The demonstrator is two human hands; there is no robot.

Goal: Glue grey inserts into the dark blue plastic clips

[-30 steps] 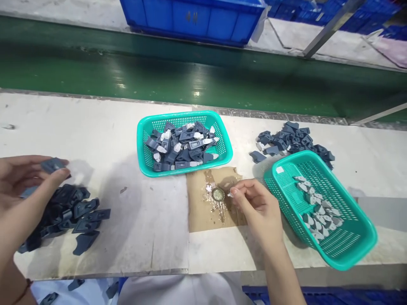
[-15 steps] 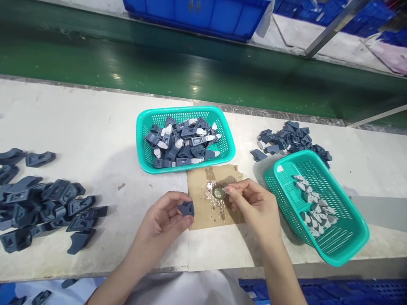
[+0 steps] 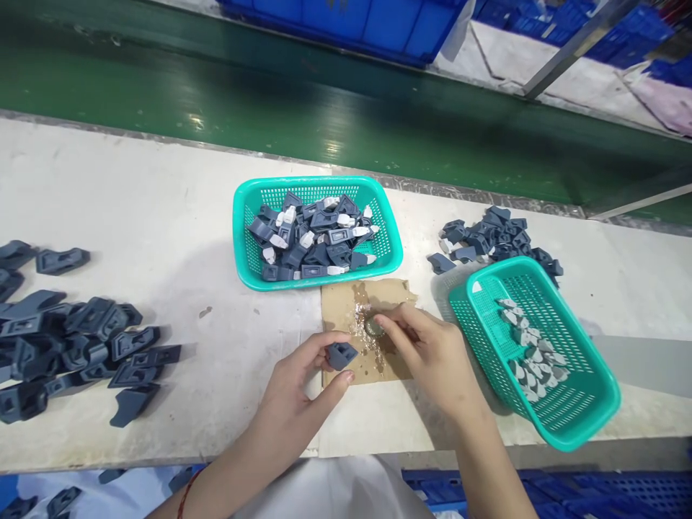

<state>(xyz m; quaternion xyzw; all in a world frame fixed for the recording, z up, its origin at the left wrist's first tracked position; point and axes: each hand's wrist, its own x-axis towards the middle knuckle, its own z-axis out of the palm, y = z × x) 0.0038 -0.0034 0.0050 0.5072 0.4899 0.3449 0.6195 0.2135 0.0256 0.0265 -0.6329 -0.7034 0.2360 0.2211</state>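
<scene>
The left hand, at the near left corner of the brown cardboard, has its fingers closed around a dark grey piece, held over that corner. The right hand reaches over the cardboard's right side, thumb and forefinger together at the round dish on it; whether they grip anything cannot be told. Left of the cardboard lies a dark grey heap; right, a green basket of pale tips. Just beyond it stands a green basket of joined pieces; farther right, a second heap.
</scene>
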